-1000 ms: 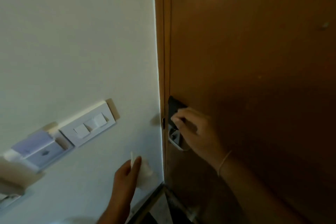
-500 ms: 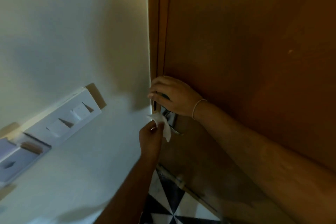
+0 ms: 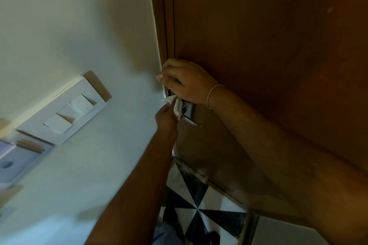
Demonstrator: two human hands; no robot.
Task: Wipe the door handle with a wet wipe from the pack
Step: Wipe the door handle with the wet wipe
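left hand grip: pinching wet wipe against door handle | right hand grip: clenched over handle top

Right hand covers door handle from above.

Brown wooden door bearing a metal handle, black-and-white triangle-patterned floor below
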